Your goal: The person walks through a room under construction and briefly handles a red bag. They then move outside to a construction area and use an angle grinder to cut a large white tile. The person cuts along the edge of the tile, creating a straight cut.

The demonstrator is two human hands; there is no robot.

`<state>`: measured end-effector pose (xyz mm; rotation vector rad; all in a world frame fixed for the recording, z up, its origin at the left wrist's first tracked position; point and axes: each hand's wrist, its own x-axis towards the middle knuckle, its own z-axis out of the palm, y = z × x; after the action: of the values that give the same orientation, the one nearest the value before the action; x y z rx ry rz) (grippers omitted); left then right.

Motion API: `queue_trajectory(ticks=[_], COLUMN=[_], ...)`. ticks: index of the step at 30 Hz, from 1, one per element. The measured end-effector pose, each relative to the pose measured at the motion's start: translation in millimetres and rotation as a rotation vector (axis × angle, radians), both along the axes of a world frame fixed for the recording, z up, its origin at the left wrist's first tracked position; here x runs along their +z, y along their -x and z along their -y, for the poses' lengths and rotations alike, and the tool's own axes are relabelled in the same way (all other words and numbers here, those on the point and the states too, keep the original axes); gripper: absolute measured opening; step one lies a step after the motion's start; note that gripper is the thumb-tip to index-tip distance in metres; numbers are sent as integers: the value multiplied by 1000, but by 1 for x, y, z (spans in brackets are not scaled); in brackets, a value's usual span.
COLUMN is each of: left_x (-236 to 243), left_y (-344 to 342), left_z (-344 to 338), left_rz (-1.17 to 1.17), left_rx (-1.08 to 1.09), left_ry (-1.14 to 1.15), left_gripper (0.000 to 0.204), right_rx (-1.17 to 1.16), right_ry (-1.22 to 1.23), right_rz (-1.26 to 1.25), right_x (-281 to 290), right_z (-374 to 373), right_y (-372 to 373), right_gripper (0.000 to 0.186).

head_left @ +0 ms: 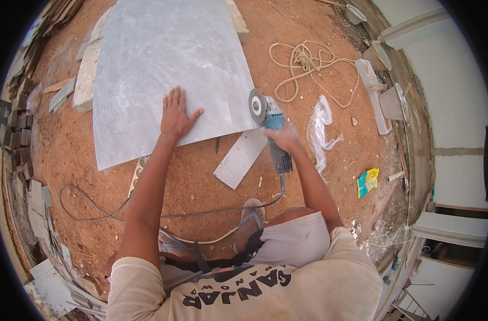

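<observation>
A large grey marbled slab (163, 53) lies across light blocks at the top centre. My left hand (176, 119) presses flat on the slab near its lower edge, fingers spread. My right hand (281, 136) grips a teal and dark angle grinder (275, 120) just past the slab's lower right corner, its disc beside the slab's right edge. Its cord runs down and left across the dirt. Below the corner lies a pale offcut (233, 166), with a thin dark stick or pencil (217, 143) to its left.
Tan rope (302, 64), crumpled clear plastic (321, 128) and a yellow-teal packet (368, 183) lie on red dirt (329, 208) to the right, near buckets (393, 101) along a wall. Stacked dark pavers (22, 134) line the left. A perforated strip (137, 179) lies below the slab.
</observation>
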<state>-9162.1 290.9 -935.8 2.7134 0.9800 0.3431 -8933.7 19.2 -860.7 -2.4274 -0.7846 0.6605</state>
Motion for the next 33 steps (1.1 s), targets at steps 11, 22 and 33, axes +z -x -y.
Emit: queue_trajectory(ticks=[11,22,33], left_x=[2,3,3], left_y=[-1,-1,-1], left_z=[0,1,2], left_rz=[-40,-25,-44], left_rx=[8,10,12], left_ry=[-3,-8,-15], left_gripper=[94,95,95], right_rx=[16,11,2], right_ry=[43,39,34], right_rz=[-11,10,16], right_x=[6,-5,-6], right_z=[-26,-42,-41], right_y=[-13,-26,-25], right_gripper=[58,58,60])
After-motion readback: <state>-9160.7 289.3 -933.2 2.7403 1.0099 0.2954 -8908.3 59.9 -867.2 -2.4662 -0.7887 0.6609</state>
